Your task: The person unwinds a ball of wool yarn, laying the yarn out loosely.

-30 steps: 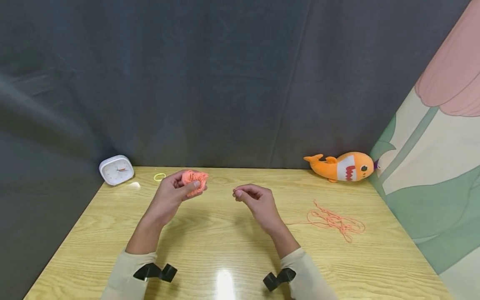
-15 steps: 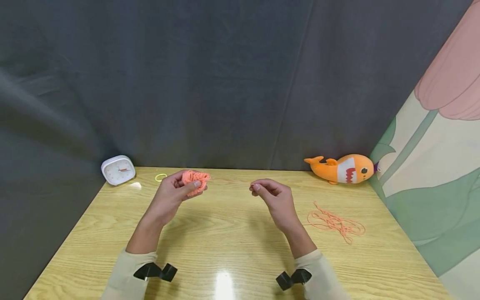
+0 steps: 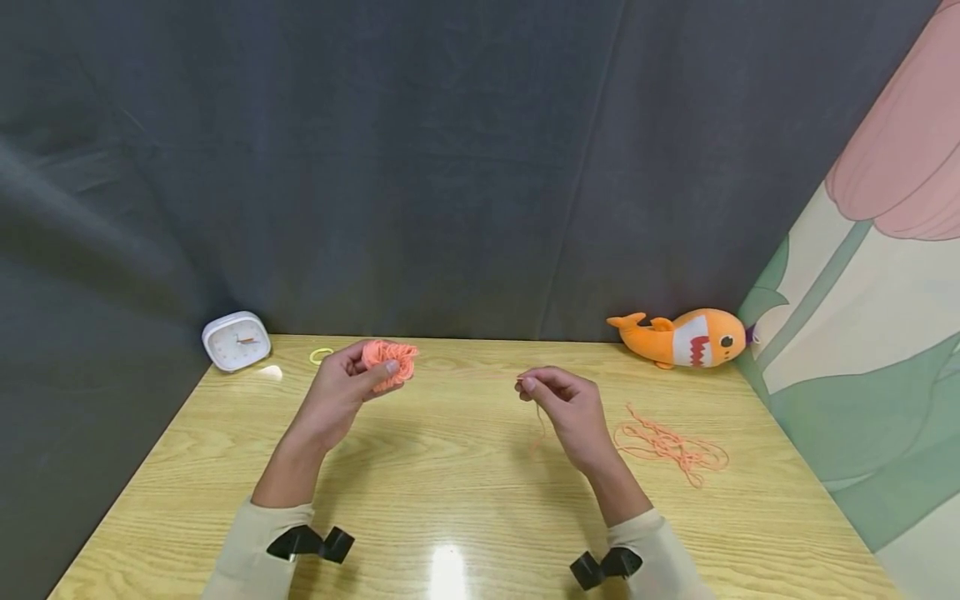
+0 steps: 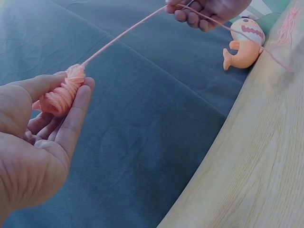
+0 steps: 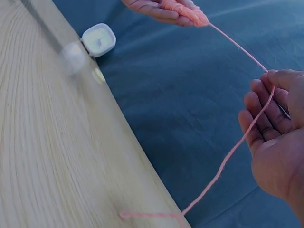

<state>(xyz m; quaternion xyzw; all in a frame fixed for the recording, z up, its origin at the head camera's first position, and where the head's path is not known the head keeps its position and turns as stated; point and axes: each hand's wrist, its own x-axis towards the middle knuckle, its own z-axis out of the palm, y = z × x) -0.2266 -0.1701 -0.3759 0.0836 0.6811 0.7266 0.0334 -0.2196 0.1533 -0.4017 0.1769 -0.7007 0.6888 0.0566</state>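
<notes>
My left hand (image 3: 337, 396) holds a wound bundle of coral yarn (image 3: 390, 364) between thumb and fingers, above the table. In the left wrist view the bundle (image 4: 64, 95) shows its wraps side by side. A single yarn strand (image 4: 126, 32) runs taut from it to my right hand (image 3: 564, 412). There, thumb and forefinger pinch the strand, which hangs down past the palm in the right wrist view, toward the table. A loose tangle of the same yarn (image 3: 671, 446) lies on the table, right of my right hand.
A white clock (image 3: 236, 341) stands at the back left corner of the wooden table (image 3: 450, 483). Beside it lies a yellow ring (image 3: 321, 356). An orange shark plush (image 3: 682, 337) rests at the back right, against a dark curtain (image 3: 420, 167).
My right hand has moved to the right, away from the bundle, drawing the strand out between the hands. The left hand stays nearly still with the bundle.
</notes>
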